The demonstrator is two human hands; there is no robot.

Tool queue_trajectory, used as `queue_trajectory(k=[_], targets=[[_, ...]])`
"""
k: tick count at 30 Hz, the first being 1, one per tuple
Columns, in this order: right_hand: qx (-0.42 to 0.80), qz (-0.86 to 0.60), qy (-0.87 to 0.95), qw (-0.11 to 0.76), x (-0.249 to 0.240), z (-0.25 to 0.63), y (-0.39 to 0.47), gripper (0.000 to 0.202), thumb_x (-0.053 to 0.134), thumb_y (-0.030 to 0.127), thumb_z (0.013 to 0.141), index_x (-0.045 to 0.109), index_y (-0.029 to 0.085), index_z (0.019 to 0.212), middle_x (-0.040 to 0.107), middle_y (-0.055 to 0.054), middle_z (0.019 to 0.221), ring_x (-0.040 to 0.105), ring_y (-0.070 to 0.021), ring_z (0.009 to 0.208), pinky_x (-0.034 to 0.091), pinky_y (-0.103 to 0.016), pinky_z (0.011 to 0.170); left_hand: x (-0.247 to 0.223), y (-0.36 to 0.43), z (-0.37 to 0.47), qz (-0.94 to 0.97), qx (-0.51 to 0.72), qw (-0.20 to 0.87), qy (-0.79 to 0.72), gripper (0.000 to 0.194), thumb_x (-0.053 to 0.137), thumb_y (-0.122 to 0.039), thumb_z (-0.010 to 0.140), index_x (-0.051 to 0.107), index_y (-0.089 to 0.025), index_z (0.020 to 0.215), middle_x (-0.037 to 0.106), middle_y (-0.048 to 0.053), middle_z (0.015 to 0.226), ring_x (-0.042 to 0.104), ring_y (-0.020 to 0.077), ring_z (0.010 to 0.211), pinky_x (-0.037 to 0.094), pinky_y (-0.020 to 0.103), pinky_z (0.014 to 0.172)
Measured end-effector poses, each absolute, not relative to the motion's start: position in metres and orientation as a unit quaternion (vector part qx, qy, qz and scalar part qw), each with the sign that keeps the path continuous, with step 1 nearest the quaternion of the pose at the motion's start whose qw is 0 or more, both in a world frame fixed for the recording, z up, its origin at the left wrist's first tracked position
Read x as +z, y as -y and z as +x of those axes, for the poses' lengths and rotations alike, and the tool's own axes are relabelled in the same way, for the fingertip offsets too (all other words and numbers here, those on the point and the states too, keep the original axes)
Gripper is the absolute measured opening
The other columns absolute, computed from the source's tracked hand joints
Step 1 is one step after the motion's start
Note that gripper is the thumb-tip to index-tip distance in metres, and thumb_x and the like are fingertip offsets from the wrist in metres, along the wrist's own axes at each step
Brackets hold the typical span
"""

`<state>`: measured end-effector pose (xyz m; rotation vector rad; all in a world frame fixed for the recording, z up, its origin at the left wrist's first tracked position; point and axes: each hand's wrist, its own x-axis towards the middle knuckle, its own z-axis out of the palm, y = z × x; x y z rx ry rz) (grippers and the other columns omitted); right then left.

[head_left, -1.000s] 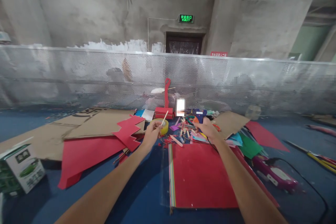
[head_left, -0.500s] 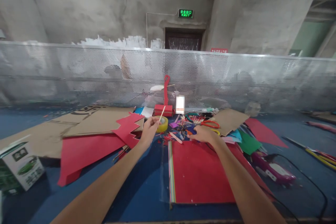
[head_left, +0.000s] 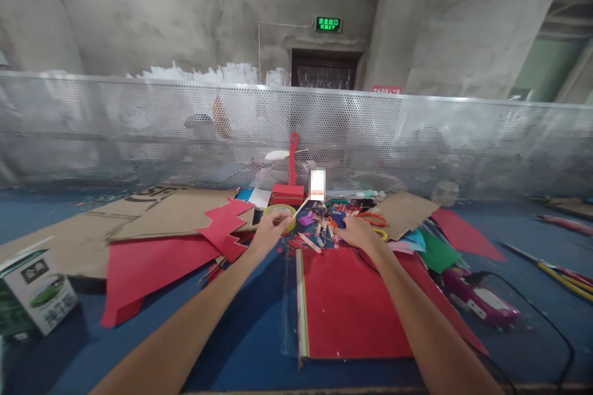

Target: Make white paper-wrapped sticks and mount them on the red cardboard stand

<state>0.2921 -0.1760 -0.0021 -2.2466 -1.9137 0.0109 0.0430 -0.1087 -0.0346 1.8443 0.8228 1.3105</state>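
My left hand (head_left: pixel 273 227) is closed on a thin pale wooden stick (head_left: pixel 301 207), which slants up to the right. Just behind that hand lies a roll of yellow tape (head_left: pixel 291 215), partly covered by my fingers. My right hand (head_left: pixel 359 234) is at the right side of a heap of small scraps and sticks (head_left: pixel 319 231), its fingers curled down by a dark blue piece (head_left: pixel 337 218). What those fingertips grip, if anything, is hidden. Beside it lie scissors with orange handles (head_left: pixel 374 218).
A stack of red sheets (head_left: pixel 354 308) lies in front. Cardboard (head_left: pixel 171 216) and cut red paper (head_left: pixel 157 265) are at left, near a carton (head_left: pixel 39 296). A red stand (head_left: pixel 288 193) is at the back. A purple corded tool (head_left: pixel 482 302) and long-bladed scissors (head_left: pixel 551 268) lie right.
My left hand has moved slightly right and lower, and the stick now leans further right. My right hand has shifted a little up and right over the heap's edge.
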Motion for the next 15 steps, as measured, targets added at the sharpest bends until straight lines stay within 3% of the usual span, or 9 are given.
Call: queue_trajectory(k=[4, 9, 12, 15], targets=[[-0.005, -0.732, 0.673, 0.107, -0.004, 0.291, 0.176, 0.047, 0.052, 0.052, 0.089, 0.070, 0.010, 0.098, 0.072, -0.022, 0.103, 0.067, -0.0336, 0.100, 0.044, -0.032, 0.073, -0.034, 0.109, 0.043, 0.726, 0.499, 0.344, -0.325, 0.028, 0.063, -0.042, 0.079, 0.071, -0.016, 0.085, 0.071, 0.006, 0.080, 0.065, 0.0205, 0.075, 0.049, 0.030, 0.071], [0.077, -0.661, 0.733, 0.142, -0.002, 0.299, 0.177, 0.046, 0.056, 0.057, 0.086, 0.069, 0.013, 0.092, 0.073, -0.013, 0.093, 0.066, -0.0255, 0.083, 0.042, -0.027, 0.066, -0.036, 0.106, 0.038, 0.690, 0.500, 0.366, -0.373, 0.032, 0.065, -0.047, 0.076, 0.066, -0.016, 0.085, 0.067, 0.005, 0.074, 0.062, 0.0184, 0.065, 0.047, 0.027, 0.055], [0.135, -0.625, 0.746, 0.186, 0.001, 0.306, 0.178, 0.046, 0.053, 0.058, 0.088, 0.069, 0.015, 0.097, 0.073, -0.009, 0.094, 0.065, -0.0233, 0.083, 0.043, -0.026, 0.067, -0.035, 0.106, 0.036, 0.679, 0.503, 0.374, -0.382, 0.034, 0.064, -0.048, 0.077, 0.065, -0.015, 0.087, 0.064, 0.004, 0.073, 0.060, 0.0168, 0.062, 0.044, 0.024, 0.049], [0.106, -0.644, 0.737, 0.176, 0.003, 0.313, 0.179, 0.047, 0.047, 0.056, 0.092, 0.069, 0.015, 0.104, 0.073, -0.010, 0.099, 0.066, -0.0244, 0.088, 0.044, -0.027, 0.071, -0.036, 0.106, 0.036, 0.664, 0.519, 0.386, -0.375, 0.032, 0.063, -0.046, 0.077, 0.064, -0.016, 0.089, 0.062, 0.003, 0.074, 0.058, 0.0148, 0.061, 0.044, 0.023, 0.050]])
